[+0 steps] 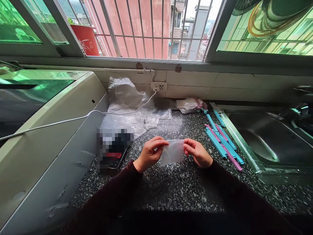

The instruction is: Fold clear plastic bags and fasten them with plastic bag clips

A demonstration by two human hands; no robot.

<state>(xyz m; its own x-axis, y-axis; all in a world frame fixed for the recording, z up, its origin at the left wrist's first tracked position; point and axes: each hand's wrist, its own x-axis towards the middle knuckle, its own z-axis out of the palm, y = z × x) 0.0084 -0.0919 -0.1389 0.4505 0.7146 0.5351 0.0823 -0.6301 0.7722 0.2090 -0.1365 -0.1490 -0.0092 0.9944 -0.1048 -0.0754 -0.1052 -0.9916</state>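
Between my hands a small clear plastic bag (172,153) is stretched flat above the speckled countertop. My left hand (152,152) pinches its upper left corner, thumb against fingers. At the upper right corner, my right hand (197,152) grips the edge between thumb and fingertips. Blue and pink plastic strips (217,143) lie in a loose pile to the right of my right hand. Beyond my left hand spreads a heap of crumpled clear plastic bags (127,114).
A partly blurred phone (118,161) lies left of my hands. A white cable (117,113) runs from the wall socket (158,86) across to the left appliance (56,130). A steel sink (264,140) is at the right. Packed plastic bags (189,105) rest by the wall.
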